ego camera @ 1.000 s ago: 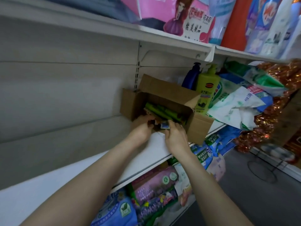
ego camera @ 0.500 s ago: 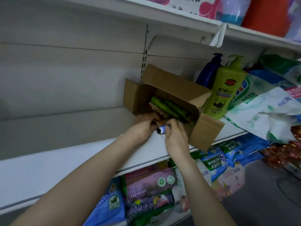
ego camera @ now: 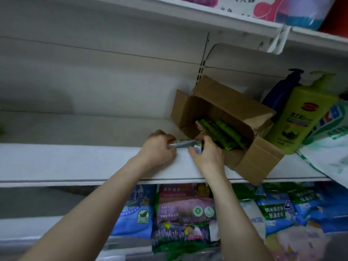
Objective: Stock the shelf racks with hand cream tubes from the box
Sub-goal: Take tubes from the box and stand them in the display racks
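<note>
The step in hand looks to be laying one hand cream tube [ego camera: 183, 143] on the white shelf [ego camera: 75, 161] just left of the box [ego camera: 252, 162], and both hands share it. The left hand [ego camera: 158, 147] pinches the flat crimped end with curled fingers [ego camera: 169, 141], while the right hand [ego camera: 207, 157] curls around the capped end. The tube lies crosswise between them, low over the shelf at the mouth of the box. Whether it already touches the shelf board I cannot tell, since the picture is soft there. To do this well, I would set the tube square to the shelf's front edge, far enough back that it cannot roll off, and leave room to the left for a row. Letting go with the right hand first would free it to reach into the box for the next one. The held tube seems silvery and glossy, slim, tapering to its flat seal. More tubes [ego camera: 224, 132], green, smooth and rounded, lie stacked lengthwise in the box, which is plain brown corrugated card with its flaps splayed open. A lime-green plastic pump bottle [ego camera: 305, 119] stands just right of the box, with a dark blue bottle [ego camera: 280, 91] behind it. Soft, crinkly printed bags [ego camera: 184, 204] crowd the shelf below.
</note>
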`<state>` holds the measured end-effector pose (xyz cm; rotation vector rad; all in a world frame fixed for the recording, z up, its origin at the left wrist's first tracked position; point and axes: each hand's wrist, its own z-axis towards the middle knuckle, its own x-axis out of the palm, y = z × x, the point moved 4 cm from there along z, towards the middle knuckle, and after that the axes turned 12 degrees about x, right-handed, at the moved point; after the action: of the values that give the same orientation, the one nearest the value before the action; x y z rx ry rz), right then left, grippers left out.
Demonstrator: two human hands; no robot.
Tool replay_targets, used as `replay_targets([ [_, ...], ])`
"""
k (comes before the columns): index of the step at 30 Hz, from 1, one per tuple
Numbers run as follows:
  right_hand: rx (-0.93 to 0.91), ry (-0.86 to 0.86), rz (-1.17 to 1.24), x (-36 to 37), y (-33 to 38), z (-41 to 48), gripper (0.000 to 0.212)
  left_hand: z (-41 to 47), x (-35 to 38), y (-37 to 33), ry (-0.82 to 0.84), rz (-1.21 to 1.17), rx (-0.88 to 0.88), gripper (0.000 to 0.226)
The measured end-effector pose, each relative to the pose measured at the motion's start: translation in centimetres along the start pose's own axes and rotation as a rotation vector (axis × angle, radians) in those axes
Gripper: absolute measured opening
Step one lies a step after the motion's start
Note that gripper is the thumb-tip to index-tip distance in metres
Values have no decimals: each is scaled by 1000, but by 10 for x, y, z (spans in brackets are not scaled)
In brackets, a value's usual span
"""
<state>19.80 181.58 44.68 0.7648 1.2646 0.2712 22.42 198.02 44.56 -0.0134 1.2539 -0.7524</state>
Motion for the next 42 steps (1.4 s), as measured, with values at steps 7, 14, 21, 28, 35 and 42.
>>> replay_targets([
  [7,0,70,251,3,5,0,56,-23,-10,4,-209,-76,-165,32],
  [14,-85,356,671,25,34,-12,27,-47,-27,13,-457,-459,-278,34],
  [21,-189,407,746,44,68,-31,11,-85,-53,26,-591,-582,-399,30],
  [28,-286,446,756,59,117,-61,9,-120,-91,47,-733,-703,-417,15],
  [35,-324,559,847,86,178,-101,13,-170,-149,82,-865,-755,-328,20],
  [42,-410,623,834,123,247,-150,11,-231,-203,131,-906,-681,-332,27],
])
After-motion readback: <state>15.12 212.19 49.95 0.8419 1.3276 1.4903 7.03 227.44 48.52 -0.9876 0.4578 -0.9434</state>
